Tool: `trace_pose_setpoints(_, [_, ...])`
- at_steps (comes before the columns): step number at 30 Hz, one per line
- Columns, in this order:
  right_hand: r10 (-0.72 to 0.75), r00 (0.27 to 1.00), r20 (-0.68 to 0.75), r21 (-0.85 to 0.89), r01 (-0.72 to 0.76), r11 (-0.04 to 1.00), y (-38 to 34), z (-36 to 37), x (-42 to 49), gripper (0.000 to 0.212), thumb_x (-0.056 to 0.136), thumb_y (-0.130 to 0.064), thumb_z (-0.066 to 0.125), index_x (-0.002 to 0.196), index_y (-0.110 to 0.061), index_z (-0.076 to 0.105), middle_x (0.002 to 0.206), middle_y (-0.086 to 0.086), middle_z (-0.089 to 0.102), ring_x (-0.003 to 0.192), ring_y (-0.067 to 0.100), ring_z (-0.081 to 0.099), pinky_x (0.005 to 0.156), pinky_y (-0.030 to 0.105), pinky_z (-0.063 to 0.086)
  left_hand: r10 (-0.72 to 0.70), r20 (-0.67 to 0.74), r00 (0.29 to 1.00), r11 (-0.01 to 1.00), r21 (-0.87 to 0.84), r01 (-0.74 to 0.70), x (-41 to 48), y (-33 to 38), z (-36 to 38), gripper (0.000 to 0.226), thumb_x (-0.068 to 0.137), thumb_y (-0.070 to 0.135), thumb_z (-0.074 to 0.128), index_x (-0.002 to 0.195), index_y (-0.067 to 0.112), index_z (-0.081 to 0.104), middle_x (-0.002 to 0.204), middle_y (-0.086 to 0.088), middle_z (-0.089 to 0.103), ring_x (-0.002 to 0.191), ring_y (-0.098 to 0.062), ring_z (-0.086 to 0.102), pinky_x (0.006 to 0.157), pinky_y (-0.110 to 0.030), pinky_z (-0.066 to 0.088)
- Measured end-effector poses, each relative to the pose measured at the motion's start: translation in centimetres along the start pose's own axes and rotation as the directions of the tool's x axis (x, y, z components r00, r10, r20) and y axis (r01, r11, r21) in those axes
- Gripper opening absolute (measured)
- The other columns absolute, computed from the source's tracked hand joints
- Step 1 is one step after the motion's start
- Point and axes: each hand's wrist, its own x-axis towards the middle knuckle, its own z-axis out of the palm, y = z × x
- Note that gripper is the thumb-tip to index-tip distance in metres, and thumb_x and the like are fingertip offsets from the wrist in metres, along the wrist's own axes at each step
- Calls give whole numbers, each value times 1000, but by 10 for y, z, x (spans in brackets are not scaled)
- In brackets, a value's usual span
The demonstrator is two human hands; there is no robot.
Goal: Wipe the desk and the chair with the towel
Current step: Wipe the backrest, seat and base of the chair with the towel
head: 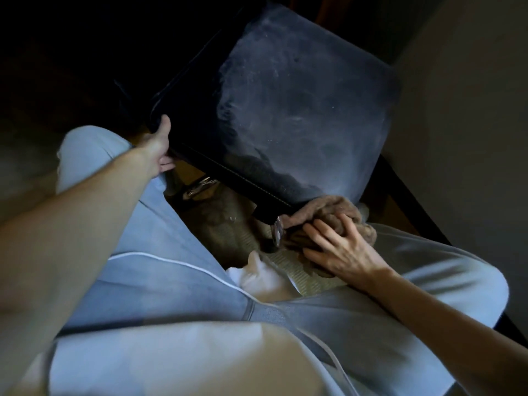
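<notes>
A dark blue velvet chair seat (300,110) fills the upper middle of the head view, streaked with pale wipe marks. My left hand (160,147) grips the seat's near left corner, thumb on top and fingers under the edge. A bunched brown towel (331,208) is pressed against the seat's near right corner, beside a chrome leg (277,232). My right hand (337,247) clutches the towel there. The desk is not in view.
My knees in light blue trousers (177,252) flank the chair. A white-socked foot (263,275) rests on a beige mat (228,224) below the seat. A second chrome leg (200,187) shows under the front edge. A pale wall (471,110) stands on the right.
</notes>
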Motion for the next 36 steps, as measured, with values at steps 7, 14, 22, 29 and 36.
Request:
trace_pose_setpoints(7, [24, 998, -61, -57, -27, 998, -7, 8, 11, 35, 97, -17, 40, 109, -27, 71, 142, 14, 49, 127, 35, 44, 104, 62, 33, 35, -8, 999, 997, -68, -36, -5, 5, -6, 83, 96, 66, 54, 162, 31, 18, 151, -8, 53, 116, -30, 67, 94, -43, 55])
trace_pose_setpoints(14, [22, 998, -59, -15, -23, 1000, -8, 10, 40, 25, 94, -19, 51, 109, -23, 70, 140, 16, 48, 127, 36, 43, 102, 63, 31, 92, 35, 995, 996, -23, -91, -5, -2, -11, 78, 100, 59, 53, 160, 26, 16, 152, -19, 48, 92, -29, 71, 68, -35, 64])
trace_pose_setpoints(22, [-5, 999, -39, 40, 7, 999, 8, 2, 99, 22, 86, -18, 68, 109, -17, 68, 128, 19, 55, 118, 39, 45, 98, 64, 32, 50, 116, 992, 992, 111, -63, -4, -6, -31, 84, 93, 78, 39, 158, 28, 20, 139, -26, 59, 106, -33, 72, 99, -49, 56])
trace_pose_setpoints(29, [40, 995, -96, 128, -27, 991, -5, -14, 215, 27, 93, -22, 46, 106, -25, 70, 116, 12, 58, 116, 37, 51, 97, 64, 42, -43, 185, 982, 998, 60, 33, -10, -1, -48, 119, 69, 101, 30, 164, 30, 18, 165, -11, 34, 152, -27, 33, 120, -55, 29])
trace_pose_setpoints(36, [133, 984, -119, 162, -113, 980, -33, -29, 344, 24, 94, -35, 56, 109, -27, 73, 122, 9, 59, 118, 34, 42, 101, 64, 39, -38, 299, 954, 999, 44, 26, -13, 3, -58, 82, 92, 85, 19, 120, 28, 71, 120, -1, 76, 117, -21, 67, 105, -44, 49])
